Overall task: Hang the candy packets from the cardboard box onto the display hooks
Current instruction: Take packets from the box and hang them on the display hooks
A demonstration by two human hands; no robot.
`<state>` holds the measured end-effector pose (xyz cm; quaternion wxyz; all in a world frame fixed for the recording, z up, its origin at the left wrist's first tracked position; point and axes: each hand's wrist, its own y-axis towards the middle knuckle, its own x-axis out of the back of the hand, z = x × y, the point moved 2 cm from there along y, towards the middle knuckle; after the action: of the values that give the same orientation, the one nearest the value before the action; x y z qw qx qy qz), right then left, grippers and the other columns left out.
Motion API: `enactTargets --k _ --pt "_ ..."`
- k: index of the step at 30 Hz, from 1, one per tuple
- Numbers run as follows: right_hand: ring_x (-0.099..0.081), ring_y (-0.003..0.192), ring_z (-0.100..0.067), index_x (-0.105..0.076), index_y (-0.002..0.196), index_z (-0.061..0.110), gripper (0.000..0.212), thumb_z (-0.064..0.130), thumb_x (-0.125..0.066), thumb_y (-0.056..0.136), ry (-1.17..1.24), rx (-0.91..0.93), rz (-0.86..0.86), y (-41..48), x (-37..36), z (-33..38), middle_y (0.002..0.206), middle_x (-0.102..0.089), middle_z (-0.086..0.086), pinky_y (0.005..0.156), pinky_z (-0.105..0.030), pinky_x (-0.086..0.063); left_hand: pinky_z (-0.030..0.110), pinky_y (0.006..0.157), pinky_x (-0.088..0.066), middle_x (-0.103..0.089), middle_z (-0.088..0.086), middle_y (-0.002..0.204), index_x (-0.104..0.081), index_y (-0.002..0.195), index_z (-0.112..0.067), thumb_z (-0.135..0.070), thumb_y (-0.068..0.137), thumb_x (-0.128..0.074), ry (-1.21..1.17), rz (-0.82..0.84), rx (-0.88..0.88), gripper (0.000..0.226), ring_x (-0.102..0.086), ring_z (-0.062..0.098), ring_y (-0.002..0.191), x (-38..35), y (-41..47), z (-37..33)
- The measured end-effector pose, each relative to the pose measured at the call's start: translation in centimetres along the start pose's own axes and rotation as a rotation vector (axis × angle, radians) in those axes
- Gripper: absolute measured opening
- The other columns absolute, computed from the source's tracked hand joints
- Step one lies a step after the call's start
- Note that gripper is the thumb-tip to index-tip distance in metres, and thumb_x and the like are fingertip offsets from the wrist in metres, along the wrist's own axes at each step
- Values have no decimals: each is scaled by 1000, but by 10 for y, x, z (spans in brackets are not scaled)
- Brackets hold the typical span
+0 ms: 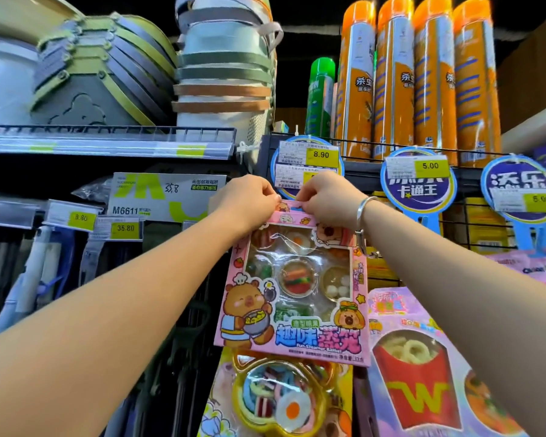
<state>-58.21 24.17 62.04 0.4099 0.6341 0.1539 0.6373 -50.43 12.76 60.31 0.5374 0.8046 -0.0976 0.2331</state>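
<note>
Both hands, left hand (246,200) and right hand (325,197), pinching glossy pink candy packet (293,285) top edge, frame centre, orange spray cans (420,77) upper right, round price tag (308,162) behind knuckles

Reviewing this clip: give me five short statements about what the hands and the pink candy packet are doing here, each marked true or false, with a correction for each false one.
1. Both hands grip the top edge of the pink candy packet. True: the left hand and the right hand pinch its header.
2. The packet is held below the 8.90 price tag. True.
3. The left wrist wears a silver bracelet. False: the bracelet is on the right wrist.
4. The cans on the top right shelf are blue. False: the tall spray cans are orange, with one green can beside them.
5. The cardboard box is in view below the packet. False: no box shows; other candy packets hang there.
</note>
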Motion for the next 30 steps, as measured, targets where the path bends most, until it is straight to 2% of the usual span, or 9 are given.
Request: enactTargets --k 2,7,10,13,16,18,20,26,30 --pt "-53 80 -17 -70 100 3 26 -1 -47 89 31 -14 -2 0 5 1 85 -60 -7 53 -19 -41 33 80 -50 -68 -3 92 -58 70 -30 -38 89 -52 1 -4 -3 22 -61 22 94 0 0 -3" --pt "-54 83 -20 -68 105 0 25 -4 -49 89 153 -100 37 -5 11 -2 88 -60 -10 73 -28 -50 28 74 -42 -68 -3 96 -58 68 -28 -35 90 -50 12 -1 -9 24 -60 23 98 0 0 -9" --pt "-55 83 -20 -67 105 0 24 -4 -50 89 166 -127 55 -6 10 -4 81 -60 -9 72 -29 -51 26 72 -38 -67 -3 99 -64 81 -23 -35 91 -50 30 -7 -17 21 -59 22 99 -2 -1 -10" --pt "-57 82 -21 -69 100 5 28 -4 -47 88 56 -127 15 -5 -1 -4 93 -66 -12 73 -31 -52 24 70 -33 -67 -1 104 -70 95 -20 -32 93 -50 66 -12 -40 23 -59 22 104 -6 -7 -9" --pt "-59 94 -26 -68 90 15 27 0 -47 85 -64 -127 -98 -9 -10 -1 106 -66 -12 75 -33 -51 26 73 -39 -66 -4 104 -66 90 -26 -35 89 -53 54 -51 -45 15 -59 22 105 -11 -13 -2" --pt "-48 113 -31 -65 98 17 26 3 -47 85 -242 -112 -121 -14 -13 1 114 -58 -11 89 -40 -44 28 75 -41 -67 -4 104 -62 88 -29 -36 87 -52 48 -81 -60 12 -60 23 103 -11 -18 2" --pt "-39 121 -32 -59 109 17 30 5 -45 85 -323 -119 -130 -19 -14 4 119 -52 -11 93 -42 -38 28 73 -38 -67 -3 106 -62 96 -28 -36 91 -48 89 -92 -125 17 -58 24 104 -9 -25 5" --pt "-44 117 -35 -54 113 11 41 0 -46 74 -155 -70 -317 -25 -22 41 118 -55 -16 93 -42 -41 37 82 -43 -61 1 114 -60 106 -23 -34 95 -44 98 -108 -308 22 -50 24 114 15 -38 43" --pt "-56 104 -31 -62 102 11 30 5 -46 76 -16 76 -226 -29 -55 99 106 -64 -13 81 -31 -42 37 85 -43 -62 2 115 -60 105 -23 -27 92 -45 82 -74 -243 20 -51 27 111 30 -50 95"
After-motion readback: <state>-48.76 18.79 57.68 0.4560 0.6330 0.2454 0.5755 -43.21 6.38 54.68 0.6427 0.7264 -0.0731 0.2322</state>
